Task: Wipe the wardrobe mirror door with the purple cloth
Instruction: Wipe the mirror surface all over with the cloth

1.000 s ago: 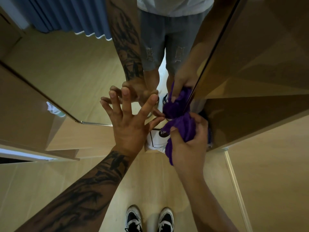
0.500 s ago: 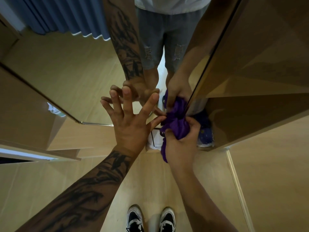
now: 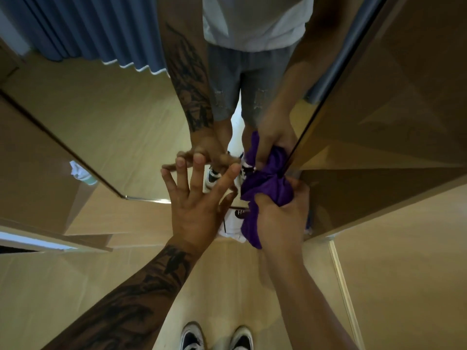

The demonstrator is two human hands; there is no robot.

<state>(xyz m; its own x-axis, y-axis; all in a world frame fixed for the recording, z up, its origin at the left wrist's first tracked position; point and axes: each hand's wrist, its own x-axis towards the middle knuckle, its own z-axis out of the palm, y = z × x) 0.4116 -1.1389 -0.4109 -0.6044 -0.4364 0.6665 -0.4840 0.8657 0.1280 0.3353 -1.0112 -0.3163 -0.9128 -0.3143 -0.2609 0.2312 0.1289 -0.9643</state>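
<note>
Head view, looking down at the foot of a wardrobe. Item one: the tall, frameless wardrobe mirror door [image 3: 131, 117], in which a pale wood-effect floor, a pleated blue curtain [image 3: 101, 29] and the person's own legs and arms are reflected. Item two: the crumpled purple cloth [image 3: 265, 190], bunched into a wad and pressed against the glass low down, close to the door's right edge, where a dark vertical seam is met. Item three: the right hand [image 3: 280, 218], by which the cloth is gripped, fingers and thumb curled round the wad, with a tail of fabric left hanging below the palm. Item four: the left hand [image 3: 197, 198], held wide open with fingers spread and straight; the fingertips appear to be laid on the glass just beside the cloth, and nothing is held in it. Item five: the adjoining plain brown wardrobe panel [image 3: 379, 122] to the right. Item six: a pair of black-and-white trainers [image 3: 217, 337] on the floor at the bottom edge.

Progress: wiping is judged to be under way at the lower right corner of the mirror. No streaks, smears or damp patches can be made out, so it cannot be told which areas have been covered. The wide expanse of glass to the left and above is presumed to be left for attention.
</note>
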